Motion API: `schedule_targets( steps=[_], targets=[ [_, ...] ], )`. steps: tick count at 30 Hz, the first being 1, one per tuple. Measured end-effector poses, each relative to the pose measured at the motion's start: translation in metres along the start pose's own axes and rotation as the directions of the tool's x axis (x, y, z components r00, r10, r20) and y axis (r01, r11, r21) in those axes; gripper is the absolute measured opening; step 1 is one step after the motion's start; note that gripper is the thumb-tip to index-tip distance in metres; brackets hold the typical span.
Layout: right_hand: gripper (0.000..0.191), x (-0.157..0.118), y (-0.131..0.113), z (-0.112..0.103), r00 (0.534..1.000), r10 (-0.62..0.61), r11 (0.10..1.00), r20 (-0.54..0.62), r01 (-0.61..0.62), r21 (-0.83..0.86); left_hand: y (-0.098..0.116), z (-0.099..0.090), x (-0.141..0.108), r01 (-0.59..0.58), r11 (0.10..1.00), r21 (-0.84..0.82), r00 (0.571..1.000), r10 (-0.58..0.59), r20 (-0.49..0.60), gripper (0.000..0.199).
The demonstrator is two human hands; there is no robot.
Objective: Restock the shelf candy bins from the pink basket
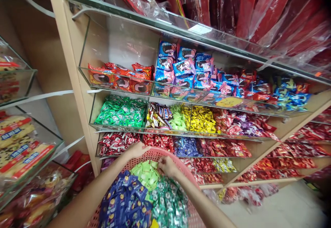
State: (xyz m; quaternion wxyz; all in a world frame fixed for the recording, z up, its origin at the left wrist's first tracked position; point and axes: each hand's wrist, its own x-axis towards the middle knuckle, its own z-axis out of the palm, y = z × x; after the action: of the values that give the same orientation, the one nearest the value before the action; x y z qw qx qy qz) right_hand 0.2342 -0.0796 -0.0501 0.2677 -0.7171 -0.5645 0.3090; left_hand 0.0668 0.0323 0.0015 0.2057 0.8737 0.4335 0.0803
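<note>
A pink perforated basket holds dark blue packets, light green packets and shiny green packets. My left hand is at the basket's far rim, its fingers closed over the edge. My right hand is inside the basket at the right edge of the light green packets, with its fingers curled together; whatever they may hold is too small to make out. Just beyond the basket, red packets lie on a low glass shelf.
Glass-fronted shelves hold green candies, yellow candies and blue-pink packets. A wooden upright stands at left, beside bagged pastries. Red wrapped items fill the top shelf. Tiled floor shows at lower right.
</note>
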Motion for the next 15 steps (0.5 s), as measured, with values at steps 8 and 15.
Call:
schedule_targets(
  steps=[8, 15],
  targets=[
    [0.012, -0.002, 0.006, 0.012, 0.994, 0.107, 0.994, -0.031, -0.108, -0.014, -0.002, 0.002, 0.001, 0.016, 1.000, 0.008, 1.000, -0.016, -0.017, 0.061],
    [0.013, -0.005, 0.000, 0.009, 0.985, 0.106, 0.977, -0.139, -0.129, -0.169, -0.001, 0.000, 0.000, 0.038, 0.999, 0.022, 0.999, -0.038, -0.017, 0.058]
  ],
)
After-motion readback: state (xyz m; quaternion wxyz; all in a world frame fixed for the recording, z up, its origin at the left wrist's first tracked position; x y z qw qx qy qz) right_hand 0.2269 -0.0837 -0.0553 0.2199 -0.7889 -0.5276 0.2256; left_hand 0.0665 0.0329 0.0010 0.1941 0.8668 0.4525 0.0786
